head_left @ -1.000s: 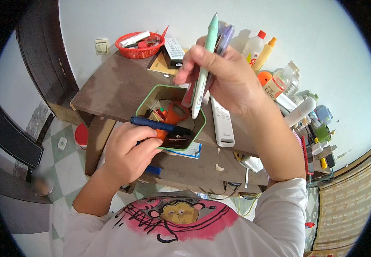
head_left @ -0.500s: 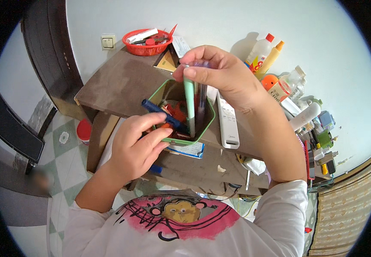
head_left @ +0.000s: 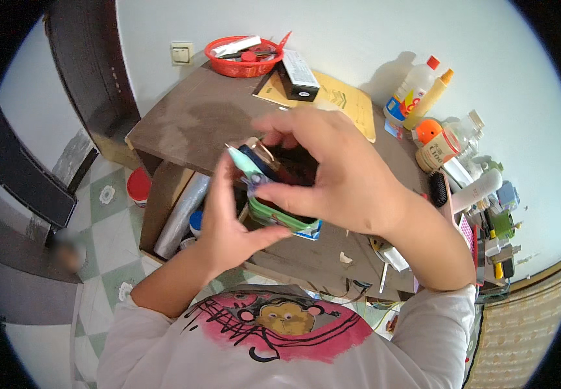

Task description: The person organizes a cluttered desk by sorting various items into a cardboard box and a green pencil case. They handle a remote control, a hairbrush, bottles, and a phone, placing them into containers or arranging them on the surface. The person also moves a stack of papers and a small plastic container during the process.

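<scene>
Left fingers cup green container; right fingers spread near mint pen.

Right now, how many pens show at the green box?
2 plainly: a mint pen and a dark blue pen, side by side near the left hand. A blurred purple item may be a third; others may be hidden.
</scene>
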`<state>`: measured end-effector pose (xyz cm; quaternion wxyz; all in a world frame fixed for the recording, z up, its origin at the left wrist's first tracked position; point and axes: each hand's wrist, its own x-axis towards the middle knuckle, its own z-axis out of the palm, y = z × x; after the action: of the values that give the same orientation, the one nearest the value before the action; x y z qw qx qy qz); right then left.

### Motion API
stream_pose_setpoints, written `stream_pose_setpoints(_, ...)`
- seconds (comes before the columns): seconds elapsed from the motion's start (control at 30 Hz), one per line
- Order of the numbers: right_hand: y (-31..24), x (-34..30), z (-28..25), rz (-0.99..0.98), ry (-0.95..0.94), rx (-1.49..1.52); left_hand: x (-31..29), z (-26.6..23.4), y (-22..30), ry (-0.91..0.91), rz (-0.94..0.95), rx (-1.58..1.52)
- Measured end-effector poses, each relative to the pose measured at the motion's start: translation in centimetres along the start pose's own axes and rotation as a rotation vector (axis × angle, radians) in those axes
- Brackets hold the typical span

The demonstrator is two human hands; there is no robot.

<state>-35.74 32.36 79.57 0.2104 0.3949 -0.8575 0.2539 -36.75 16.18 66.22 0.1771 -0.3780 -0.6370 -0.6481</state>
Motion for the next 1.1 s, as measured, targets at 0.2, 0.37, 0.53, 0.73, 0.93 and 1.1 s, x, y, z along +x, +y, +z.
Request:
stream_pose_setpoints(0.2,-0.9,-1.4,0.5,0.013,-0.071,-0.097,-0.7,1.8,-0.2,-0.003,-0.042,0.145)
stream_pose_setpoints(0.37,-2.1,-0.8,0.3,0.073,-0.193,-0.128,-1.2,2.7,-2.2,0.096,0.196,0.312)
stream_pose_setpoints(0.53,-2.6,-0.1,0.3,0.076,-0.316,-0.272,-0.6,2.0,-1.0,-0.012,0.085,0.245)
stream_pose_setpoints(0.73,-3.0,-0.1,0.8,0.118,-0.313,-0.244,-1.6,2.1,-2.4,0.096,0.156,0.234)
stream_pose_setpoints(0.93,-3.1,-0.3,0.0,0.197,-0.362,-0.070,-0.3,1.9,-3.0,0.035,0.192,0.200)
stream_pose_setpoints(1.1,-3.5,-1.5,-3.8,-0.089,0.118,0.065,0.4,0.8,-3.4,0.023,0.302,0.173)
